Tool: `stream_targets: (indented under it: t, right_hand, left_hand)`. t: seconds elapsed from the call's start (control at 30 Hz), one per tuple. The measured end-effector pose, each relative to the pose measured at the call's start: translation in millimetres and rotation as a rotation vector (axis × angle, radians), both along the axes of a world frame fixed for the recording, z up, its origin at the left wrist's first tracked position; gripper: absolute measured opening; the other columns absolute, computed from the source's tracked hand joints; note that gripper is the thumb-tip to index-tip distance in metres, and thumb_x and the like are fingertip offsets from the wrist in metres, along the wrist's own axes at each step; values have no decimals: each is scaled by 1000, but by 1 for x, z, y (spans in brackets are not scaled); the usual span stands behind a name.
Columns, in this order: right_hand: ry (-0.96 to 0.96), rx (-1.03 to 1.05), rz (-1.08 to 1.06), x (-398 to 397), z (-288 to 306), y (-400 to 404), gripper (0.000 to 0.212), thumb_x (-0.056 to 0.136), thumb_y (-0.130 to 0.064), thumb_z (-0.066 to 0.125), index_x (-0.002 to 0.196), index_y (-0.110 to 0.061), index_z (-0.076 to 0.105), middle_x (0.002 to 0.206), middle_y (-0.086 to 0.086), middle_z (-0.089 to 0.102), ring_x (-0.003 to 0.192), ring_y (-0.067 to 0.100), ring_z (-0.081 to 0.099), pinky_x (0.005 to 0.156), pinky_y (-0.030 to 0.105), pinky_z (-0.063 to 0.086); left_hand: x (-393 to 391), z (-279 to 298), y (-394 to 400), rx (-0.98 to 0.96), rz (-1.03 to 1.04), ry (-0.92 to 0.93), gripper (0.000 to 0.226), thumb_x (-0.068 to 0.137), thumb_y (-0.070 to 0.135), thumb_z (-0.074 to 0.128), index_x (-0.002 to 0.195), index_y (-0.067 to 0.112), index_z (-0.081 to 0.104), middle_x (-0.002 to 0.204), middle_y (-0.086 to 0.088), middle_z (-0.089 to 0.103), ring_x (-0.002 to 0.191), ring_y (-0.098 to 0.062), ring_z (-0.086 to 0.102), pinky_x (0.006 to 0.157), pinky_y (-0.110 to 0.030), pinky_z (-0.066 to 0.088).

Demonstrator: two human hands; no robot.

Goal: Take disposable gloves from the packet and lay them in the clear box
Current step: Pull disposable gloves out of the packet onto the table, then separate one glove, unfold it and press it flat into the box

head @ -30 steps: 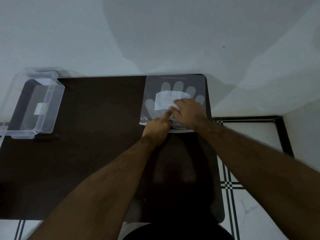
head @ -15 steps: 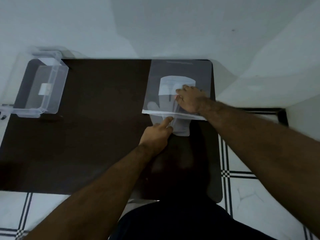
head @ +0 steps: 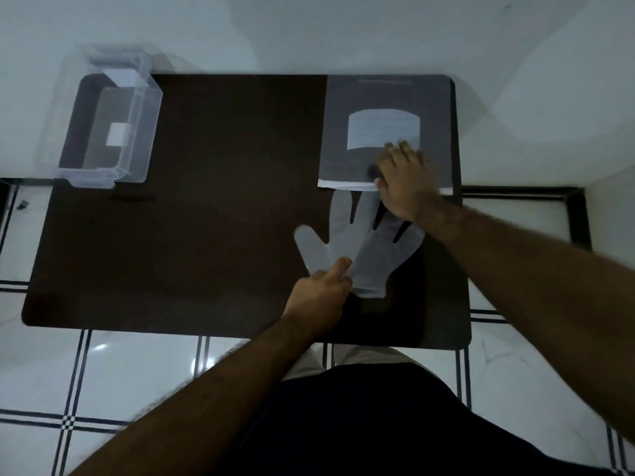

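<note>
A translucent disposable glove (head: 367, 245) lies flat on the dark table (head: 206, 218), almost wholly out of the grey packet (head: 385, 132) at the far right; its fingertips still reach the packet's open near edge. My left hand (head: 321, 297) pinches the glove near its cuff, thumb on top. My right hand (head: 405, 183) rests flat, fingers spread, on the packet's near edge and covers some glove fingers. The clear box (head: 106, 128) stands at the table's far left corner, apart from both hands.
The table sits against a white wall (head: 309, 29), with white tiled floor (head: 103, 389) around its near edge. A white label lies on the clear box's bottom. The person's dark clothing fills the lower middle of the view.
My left hand has pulled the glove toward me, so most of it now lies out of the packet. My right hand stays pressed on the packet.
</note>
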State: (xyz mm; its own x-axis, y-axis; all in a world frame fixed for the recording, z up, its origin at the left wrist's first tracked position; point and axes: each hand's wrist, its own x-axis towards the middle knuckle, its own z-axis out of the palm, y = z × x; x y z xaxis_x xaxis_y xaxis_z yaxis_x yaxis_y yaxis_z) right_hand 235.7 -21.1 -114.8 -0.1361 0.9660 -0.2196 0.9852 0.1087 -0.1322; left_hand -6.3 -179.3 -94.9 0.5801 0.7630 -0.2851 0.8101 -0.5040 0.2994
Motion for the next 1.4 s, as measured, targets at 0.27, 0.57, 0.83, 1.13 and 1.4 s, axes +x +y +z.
stream_targets:
  t: [0.27, 0.57, 0.83, 1.13, 1.4]
  right_hand:
    - [20, 165, 105, -66, -3, -154, 39, 102, -39, 51, 131, -19, 68, 149, 12, 59, 146, 34, 45, 125, 65, 19]
    - [-40, 51, 156, -82, -20, -209, 38, 100, -44, 48, 129, -23, 59, 143, 11, 57, 142, 38, 45, 122, 64, 25]
    - [9, 25, 110, -82, -25, -221, 41, 104, -43, 38, 136, -22, 53, 151, 12, 52, 149, 37, 39, 124, 64, 21]
    - [109, 139, 288, -148, -12, -233, 31, 102, -47, 49, 115, -25, 66, 118, 1, 66, 114, 26, 59, 107, 52, 41]
    - [97, 188, 64, -187, -32, -226, 19, 102, -35, 57, 105, -19, 66, 102, 4, 69, 95, 26, 63, 87, 45, 48]
  left_hand:
    - [-26, 11, -24, -5, -59, 54, 27, 104, 21, 61, 129, 16, 67, 152, -2, 45, 102, -25, 68, 69, -33, 50]
    - [-49, 7, -35, 74, -142, 77, 20, 103, 22, 64, 122, 18, 68, 143, -3, 51, 101, -25, 71, 73, -37, 60]
    - [-78, -10, -55, 13, -173, 75, 49, 109, 50, 48, 146, 17, 56, 162, -9, 43, 114, -27, 70, 79, -38, 62]
    - [-128, -8, -69, 21, 157, -107, 32, 108, 39, 51, 127, 20, 69, 137, 3, 62, 88, -17, 70, 66, -28, 52]
    - [-142, -3, -58, -57, 366, -205, 29, 109, 30, 53, 128, 17, 71, 130, 1, 66, 98, -17, 69, 77, -26, 50]
